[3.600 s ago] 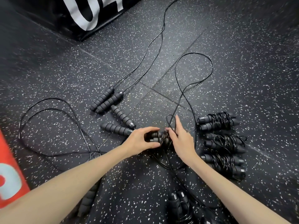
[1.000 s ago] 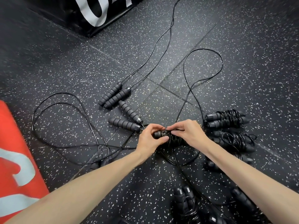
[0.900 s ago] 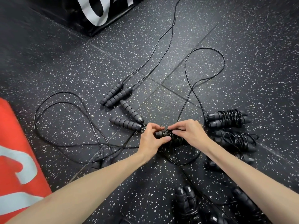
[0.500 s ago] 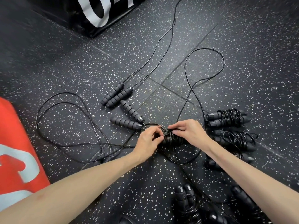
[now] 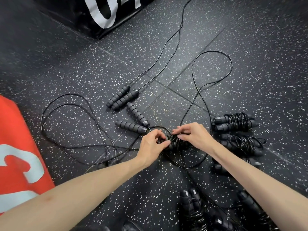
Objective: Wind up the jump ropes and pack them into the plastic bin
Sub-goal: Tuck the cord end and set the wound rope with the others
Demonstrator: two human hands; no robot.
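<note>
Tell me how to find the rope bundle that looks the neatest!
Start at the right hand and look just past it, to the right, where wound bundles sit in a column on the speckled floor. The neatest bundle is the one farthest from the person. Its cord is wrapped tightly round both handles, while the next bundle has loose loops sticking out.

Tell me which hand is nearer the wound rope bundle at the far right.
Right. The right hand sits just left of that wound rope bundle; the left hand is farther left, beyond the right hand.
</note>
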